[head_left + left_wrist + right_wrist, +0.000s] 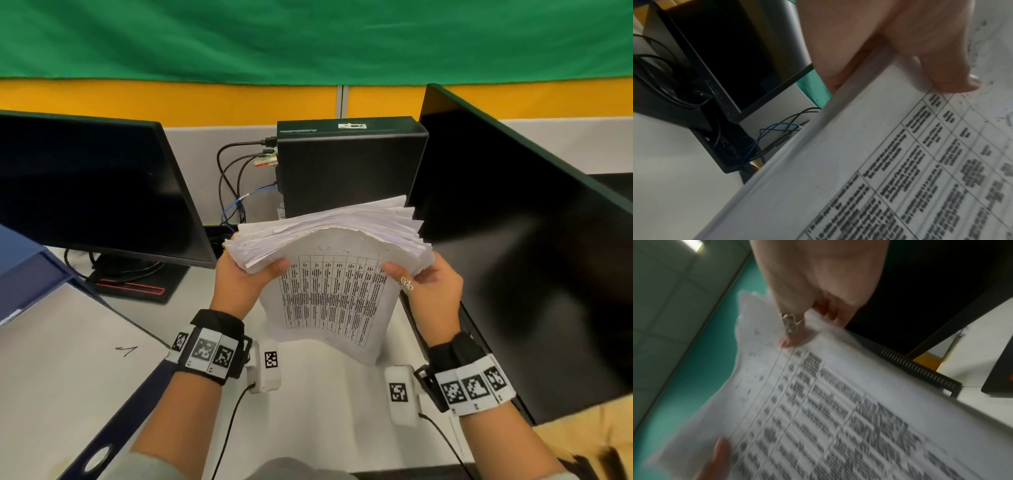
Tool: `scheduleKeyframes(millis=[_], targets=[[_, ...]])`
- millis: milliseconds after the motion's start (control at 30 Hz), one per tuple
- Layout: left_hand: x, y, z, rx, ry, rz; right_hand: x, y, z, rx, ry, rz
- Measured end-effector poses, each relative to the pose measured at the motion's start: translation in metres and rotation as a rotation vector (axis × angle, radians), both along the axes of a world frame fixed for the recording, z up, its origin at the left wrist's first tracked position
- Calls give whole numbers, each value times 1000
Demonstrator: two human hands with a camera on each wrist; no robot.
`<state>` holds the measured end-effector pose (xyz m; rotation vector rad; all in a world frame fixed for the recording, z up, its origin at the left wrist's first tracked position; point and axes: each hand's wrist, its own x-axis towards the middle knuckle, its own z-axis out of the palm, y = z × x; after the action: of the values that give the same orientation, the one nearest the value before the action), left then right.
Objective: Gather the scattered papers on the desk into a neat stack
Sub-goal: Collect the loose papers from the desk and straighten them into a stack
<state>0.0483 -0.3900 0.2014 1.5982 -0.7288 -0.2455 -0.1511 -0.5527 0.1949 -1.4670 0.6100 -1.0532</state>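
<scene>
Thick paper stack [334,301] upright on desk [325,404], left hand [245,277] and right hand [428,282] gripping its top corners; lower edge seemingly touching desk

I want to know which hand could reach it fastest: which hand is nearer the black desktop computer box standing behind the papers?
Right, marginally. The right hand grips the paper stack below the black computer box; the left hand sits further left.

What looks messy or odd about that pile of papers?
The paper stack, held upright by the left hand and right hand, is ragged: its top edges fan out unevenly, and the sheets bow.
</scene>
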Motion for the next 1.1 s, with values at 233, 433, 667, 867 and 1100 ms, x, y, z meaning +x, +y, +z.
scheduleKeyframes(millis=[233,433,667,867,1100], targets=[[2,5,6,99,-28,-125,-12,-25,5,32,104,307],[0,1,7,80,16,-114,-9,-20,11,6,186,507],[-2,3,10,51,50,-78,-19,-14,9,-112,-32,98],[-8,1,12,39,63,-57,-18,-9,6,-222,21,-21],[-8,-1,11,56,31,-44,-14,-7,8,-185,15,-23]])
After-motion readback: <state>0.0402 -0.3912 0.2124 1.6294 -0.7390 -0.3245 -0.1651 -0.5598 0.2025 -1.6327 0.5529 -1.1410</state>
